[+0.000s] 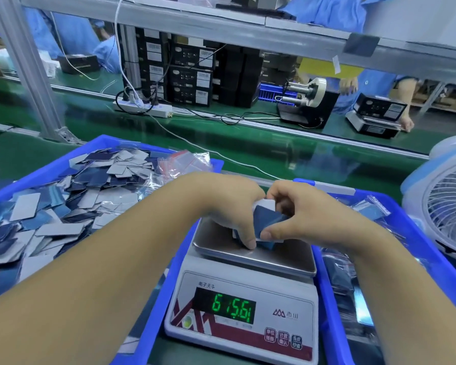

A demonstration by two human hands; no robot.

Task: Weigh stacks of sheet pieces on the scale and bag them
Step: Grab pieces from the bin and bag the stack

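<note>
Scale [241, 299]: white plastic body, smooth w/ slight sheen; its pan [253, 255] is brushed metal, dull-glossy, reflecting. Stack of sheet pieces [267, 223] on the pan: matt blue faces, pale grey-white backs, thin & flat, paper- or card-like. At 9 o'clock, blue tray [50, 167], glossy moulded plastic, heaped w/ loose pieces [63, 206] of the same matt stuff. Clear zip bags [187, 162] at 11 o'clock, shiny crinkled film. Green belt [274, 151] at 12: smooth, wet-look gloss. Fan [445, 206] at 3: glossy plastic.

left forearm [95, 259]: bare, no sleeve; right forearm [395, 259]: bare, no sleeve; no gloves, rings or watch
</note>
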